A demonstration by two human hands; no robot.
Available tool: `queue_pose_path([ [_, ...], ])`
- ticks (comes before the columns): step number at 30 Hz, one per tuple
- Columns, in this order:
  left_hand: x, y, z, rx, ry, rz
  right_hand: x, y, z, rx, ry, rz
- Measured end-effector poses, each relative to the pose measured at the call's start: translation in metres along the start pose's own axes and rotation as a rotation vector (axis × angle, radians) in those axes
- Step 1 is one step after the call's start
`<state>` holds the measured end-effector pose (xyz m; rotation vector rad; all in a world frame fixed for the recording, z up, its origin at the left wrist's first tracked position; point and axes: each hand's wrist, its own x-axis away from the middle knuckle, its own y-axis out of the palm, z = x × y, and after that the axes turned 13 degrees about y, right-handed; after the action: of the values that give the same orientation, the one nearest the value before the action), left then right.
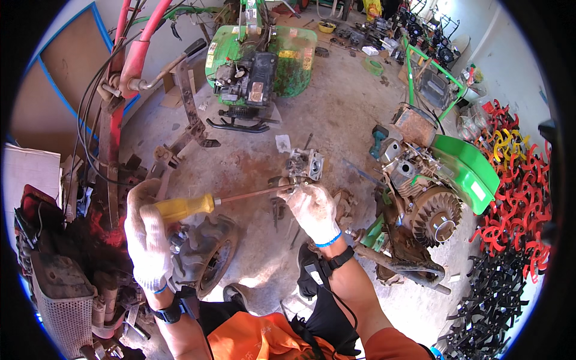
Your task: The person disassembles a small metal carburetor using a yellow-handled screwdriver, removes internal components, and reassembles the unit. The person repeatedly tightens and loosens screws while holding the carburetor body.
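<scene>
My left hand [147, 237], in a white work glove, is closed round the yellow handle of a screwdriver [183, 208]. Its long rusty shaft points right, and the tip meets the fingers of my right hand [313, 210]. That hand, gloved too, is closed on a small dark metal part [284, 183], mostly hidden by the fingers. Just beyond them is a grey cast-metal engine part [306, 163] with a round opening; whether the right hand touches it I cannot tell.
An engine with a finned flywheel [437, 217] and green cover stands right, by a teal power tool [378, 141]. A green tiller [252, 78] is ahead. Red [510, 198] and black curved blades [489, 300] pile up far right. A dirty wheel-like part [210, 255] and a perforated basket [66, 318] are left.
</scene>
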<state>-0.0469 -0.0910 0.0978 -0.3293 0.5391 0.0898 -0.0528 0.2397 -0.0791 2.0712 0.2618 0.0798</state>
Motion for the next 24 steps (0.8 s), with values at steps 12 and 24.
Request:
queue_pose_path([
  [12,0.002,-0.004,-0.026,0.295,0.040,-0.021,-0.003,-0.011,0.005,0.258,0.010,0.120],
  [24,0.002,0.001,-0.017,0.600,0.032,0.017,-0.003,-0.016,0.011,0.067,-0.022,0.023],
])
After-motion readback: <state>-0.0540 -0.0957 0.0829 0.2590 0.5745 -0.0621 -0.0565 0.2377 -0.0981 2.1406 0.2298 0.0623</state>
